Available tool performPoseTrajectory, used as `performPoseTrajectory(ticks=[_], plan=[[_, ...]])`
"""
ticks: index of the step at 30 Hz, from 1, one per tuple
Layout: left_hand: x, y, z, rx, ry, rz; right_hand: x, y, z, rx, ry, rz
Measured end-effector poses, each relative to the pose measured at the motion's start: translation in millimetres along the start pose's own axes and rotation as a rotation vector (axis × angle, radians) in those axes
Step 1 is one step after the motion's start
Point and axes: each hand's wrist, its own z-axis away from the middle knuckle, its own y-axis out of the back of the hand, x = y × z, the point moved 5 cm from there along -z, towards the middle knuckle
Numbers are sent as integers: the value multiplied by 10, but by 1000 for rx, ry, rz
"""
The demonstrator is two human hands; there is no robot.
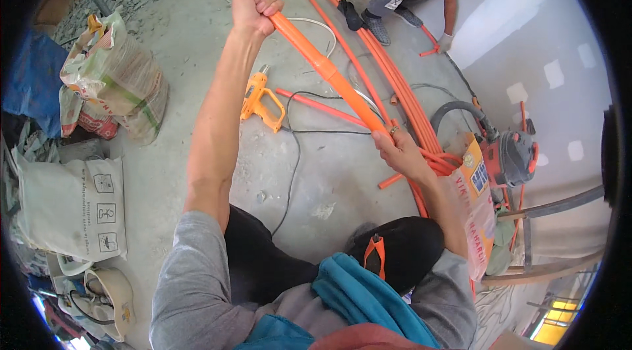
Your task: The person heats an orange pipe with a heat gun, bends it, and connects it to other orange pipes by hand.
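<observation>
Where left fingers [268,1] curl, orange pipe [322,66] inside, right fingers [386,143] lower

Bright daylight-like light; wall [513,18] palest upper right; edges bend, corners black.

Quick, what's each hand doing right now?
Left hand: closed, holding the orange pipe.
Right hand: also closed, holding the same orange pipe, lower in the picture.

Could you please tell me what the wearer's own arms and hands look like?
Short grey sleeves, the left sleeve and right sleeve, leave both forearms bare. The left hand and right hand are gloveless; the right seems to wear a ring.
</observation>
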Motion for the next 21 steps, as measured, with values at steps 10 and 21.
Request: performPoseTrajectory(ticks=[10,21], plan=[[198,207,-60,82,-6,-97,-245,103,72,131,294,427],[210,-815,209,-574,185,323,-181,74,363,-256,-13,-267]])
